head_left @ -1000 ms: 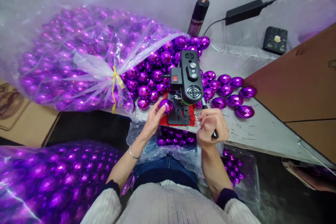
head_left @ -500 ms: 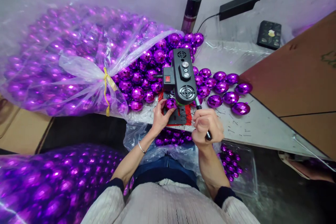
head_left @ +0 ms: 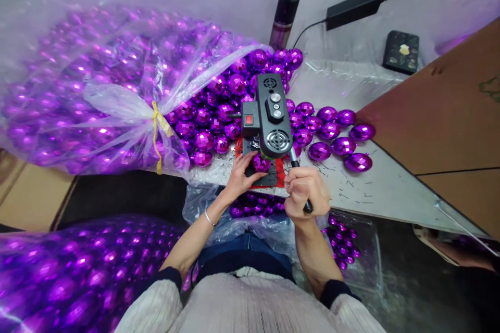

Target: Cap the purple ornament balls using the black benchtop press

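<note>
My left hand (head_left: pixel 241 173) curls its thumb and fingers round a shiny purple faceted ball (head_left: pixel 261 162), held at the front of a small black bench press (head_left: pixel 275 119). The ball sits over the press's dark base plate (head_left: pixel 269 181), which rests on a red patch. My right hand (head_left: pixel 307 191) is wrapped around the black-tipped lever (head_left: pixel 296 163) on the press's right side. A red switch (head_left: pixel 249 119) shows on the machine's left housing. The press head hides the ball's far side.
A tied plastic bag (head_left: pixel 97 88) of purple balls lies on the left; loose balls (head_left: pixel 344 145) spread right of the press. A cardboard sheet (head_left: pixel 441 125) stands at right. Behind are a dark bottle (head_left: pixel 284 18), a power adapter (head_left: pixel 353 9) and a black box (head_left: pixel 401 52).
The ball under my left hand has shifted slightly right and toward me, showing more from beneath the press head. My left fingers have spread wider around it. My right hand remains on the lever.
</note>
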Tool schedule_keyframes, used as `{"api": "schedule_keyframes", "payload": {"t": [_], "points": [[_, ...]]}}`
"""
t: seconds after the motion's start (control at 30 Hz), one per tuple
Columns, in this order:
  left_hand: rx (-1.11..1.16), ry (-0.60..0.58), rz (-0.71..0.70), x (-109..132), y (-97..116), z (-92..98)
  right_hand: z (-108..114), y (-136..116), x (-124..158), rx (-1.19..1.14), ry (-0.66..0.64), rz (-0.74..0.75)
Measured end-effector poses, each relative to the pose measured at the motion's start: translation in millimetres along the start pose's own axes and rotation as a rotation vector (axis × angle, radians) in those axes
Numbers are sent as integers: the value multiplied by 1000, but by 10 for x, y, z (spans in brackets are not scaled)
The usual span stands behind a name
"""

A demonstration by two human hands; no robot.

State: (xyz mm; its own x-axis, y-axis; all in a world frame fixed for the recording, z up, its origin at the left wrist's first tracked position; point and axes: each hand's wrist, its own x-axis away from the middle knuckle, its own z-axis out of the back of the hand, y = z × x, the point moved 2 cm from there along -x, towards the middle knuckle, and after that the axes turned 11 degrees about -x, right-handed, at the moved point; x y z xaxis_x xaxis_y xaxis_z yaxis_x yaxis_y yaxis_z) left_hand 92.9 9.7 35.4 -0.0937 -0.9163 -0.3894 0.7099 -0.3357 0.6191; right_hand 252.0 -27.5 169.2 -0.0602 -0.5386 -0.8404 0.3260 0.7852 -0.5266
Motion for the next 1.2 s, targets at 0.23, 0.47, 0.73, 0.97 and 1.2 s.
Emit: {"api": "schedule_keyframes", "payload": {"t": [0.23, 0.47, 0.73, 0.97, 1.2], "points": [[29, 13, 9, 21, -17, -30, -52, 220, 289, -2, 34, 95], [37, 33, -21, 11, -9, -19, -144, 342, 407, -101, 104, 123], [33, 23, 6, 3, -6, -20, -195, 424, 488, -147, 96, 147], [4, 45, -43, -28, -6, -3, -133, 196, 207, -101, 138, 89], [-158, 188, -369, 547, 152, 71, -47, -74, -115, -53, 81, -69]]}}
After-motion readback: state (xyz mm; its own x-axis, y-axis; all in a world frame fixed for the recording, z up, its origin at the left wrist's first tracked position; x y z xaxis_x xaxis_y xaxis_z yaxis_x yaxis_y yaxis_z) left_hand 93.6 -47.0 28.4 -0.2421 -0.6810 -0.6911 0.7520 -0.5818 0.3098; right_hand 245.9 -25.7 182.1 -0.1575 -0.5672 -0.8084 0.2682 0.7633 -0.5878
